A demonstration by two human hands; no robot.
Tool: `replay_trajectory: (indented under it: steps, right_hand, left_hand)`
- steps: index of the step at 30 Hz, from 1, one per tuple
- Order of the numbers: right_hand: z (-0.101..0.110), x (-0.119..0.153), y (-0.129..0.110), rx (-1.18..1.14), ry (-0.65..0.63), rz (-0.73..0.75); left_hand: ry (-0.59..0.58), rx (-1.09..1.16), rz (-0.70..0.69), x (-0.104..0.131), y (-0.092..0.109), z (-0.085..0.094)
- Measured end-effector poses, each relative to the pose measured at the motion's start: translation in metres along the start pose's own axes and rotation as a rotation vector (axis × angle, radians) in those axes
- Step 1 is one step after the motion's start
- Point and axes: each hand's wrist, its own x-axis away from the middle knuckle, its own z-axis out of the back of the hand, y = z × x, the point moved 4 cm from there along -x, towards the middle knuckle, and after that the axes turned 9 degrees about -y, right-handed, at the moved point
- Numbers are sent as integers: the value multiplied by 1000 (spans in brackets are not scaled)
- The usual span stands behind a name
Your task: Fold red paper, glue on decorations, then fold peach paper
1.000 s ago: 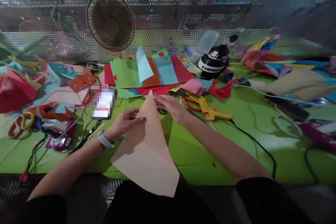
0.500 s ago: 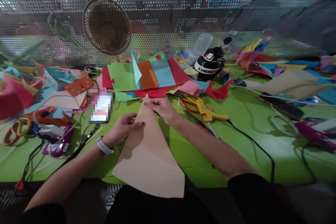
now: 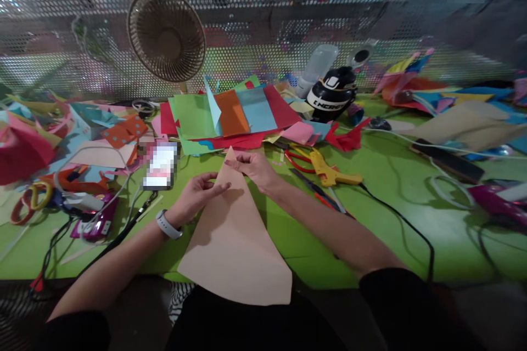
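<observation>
Right hand: thumb and forefinger pinched together on the pale paper piece, on its right side just below the narrow tip. Left hand: thumb laid across the upper face, the other fingers bent in at the left edge; whether they pass beneath and grip it cannot be determined from this view. A white wristband is worn on the left wrist.

The paper lies between the forearms, its long axis running away from the person, tip foremost and angled slightly to the left. It widens toward the body, and its broad end overhangs the front edge of the green table, above the lap. Of the two hands, the right is nearer the tip; the left sits slightly lower down the taper.

To the left of the left hand, a phone with a lit screen. To the right, beyond the right forearm, a yellow glue gun with a black cord. Beyond the tip, a stack of coloured sheets. Farther back, a round fan and a black jar stand before a perforated metal screen.
</observation>
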Motion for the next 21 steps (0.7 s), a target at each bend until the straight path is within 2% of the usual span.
replay_trajectory:
  steps: [4, 13, 21]
  right_hand:
    - [-2, 1, 5, 4, 14, -34]
    - [-3, 2, 0, -18, -20, 38]
    - [-1, 1, 2, -5, 60, 51]
  left_hand:
    - [51, 20, -32, -2, -1, -2]
    - [23, -21, -40, 1, -3, -1]
    - [56, -59, -26, 1, -3, -2]
